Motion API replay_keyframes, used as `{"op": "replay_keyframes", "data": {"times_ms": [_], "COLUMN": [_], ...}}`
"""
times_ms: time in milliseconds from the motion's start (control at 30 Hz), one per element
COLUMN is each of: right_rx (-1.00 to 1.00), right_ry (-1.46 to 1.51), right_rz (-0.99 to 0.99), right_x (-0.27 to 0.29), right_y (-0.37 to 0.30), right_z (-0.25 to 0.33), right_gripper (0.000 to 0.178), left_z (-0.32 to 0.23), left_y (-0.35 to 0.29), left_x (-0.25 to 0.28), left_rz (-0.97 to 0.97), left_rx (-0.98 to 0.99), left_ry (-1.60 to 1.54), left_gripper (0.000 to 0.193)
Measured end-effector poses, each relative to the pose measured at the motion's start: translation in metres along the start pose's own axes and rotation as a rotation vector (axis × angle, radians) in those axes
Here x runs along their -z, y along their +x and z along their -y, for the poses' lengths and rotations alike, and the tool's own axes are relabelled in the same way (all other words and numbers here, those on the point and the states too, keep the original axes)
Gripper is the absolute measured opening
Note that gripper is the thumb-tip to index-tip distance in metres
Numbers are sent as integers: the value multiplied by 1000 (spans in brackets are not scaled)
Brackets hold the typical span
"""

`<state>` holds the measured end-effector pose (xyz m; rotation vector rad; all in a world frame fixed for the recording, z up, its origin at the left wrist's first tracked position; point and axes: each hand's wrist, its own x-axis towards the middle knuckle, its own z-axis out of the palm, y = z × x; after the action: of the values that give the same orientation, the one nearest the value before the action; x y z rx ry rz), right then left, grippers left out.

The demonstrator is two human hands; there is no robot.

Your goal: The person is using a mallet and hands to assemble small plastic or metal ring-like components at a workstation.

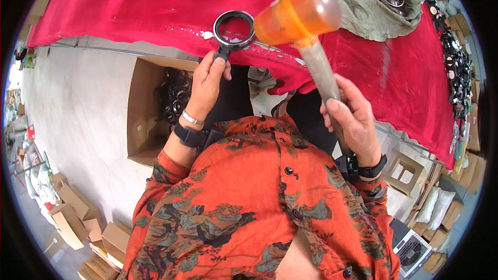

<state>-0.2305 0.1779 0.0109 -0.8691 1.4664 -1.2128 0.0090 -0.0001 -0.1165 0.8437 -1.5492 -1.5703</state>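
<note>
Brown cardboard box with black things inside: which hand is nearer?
Left: the left hand appears beside the right edge of that brown cardboard box; the right hand is farther right.

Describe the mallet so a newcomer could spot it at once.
Start at the big red cloth across the upper view, then find the right hand over its near edge. That hand holds the mallet upward by its grayish handle. Its chunky, see-through orange head sets it apart from the black-and-silver ring in the left hand.

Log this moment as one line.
left hand: holds black ring by its stem | right hand: grips orange-headed hammer by its handle | hammer-ring contact: unclear | nearby: red cloth, sack
</note>
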Motion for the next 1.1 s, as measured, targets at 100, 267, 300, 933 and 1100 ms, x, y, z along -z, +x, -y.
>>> {"op": "replay_keyframes", "data": {"times_ms": [100,267,300,933,1100], "right_rx": [191,385,345,731,463], "right_ry": [-150,-782,-772,-686,-777], "right_rz": [-37,36,54,66,-33], "right_x": [-6,-5,-6,-75,-58], "right_y": [5,14,15,68,111], "right_z": [15,6,0,51,16], "right_gripper": [50,53,52,52,43], "left_z": [-1,-1,0,4,-4], "left_y": [6,6,7,3,3], "left_x": [4,-3,-5,-4,-10], "left_rz": [13,-5,7,-84,-43], "left_rx": [-26,-18,-24,-51,-24], "left_ry": [-30,-41,-79,-44,-19], "left_gripper": [27,27,27,28,28]}}
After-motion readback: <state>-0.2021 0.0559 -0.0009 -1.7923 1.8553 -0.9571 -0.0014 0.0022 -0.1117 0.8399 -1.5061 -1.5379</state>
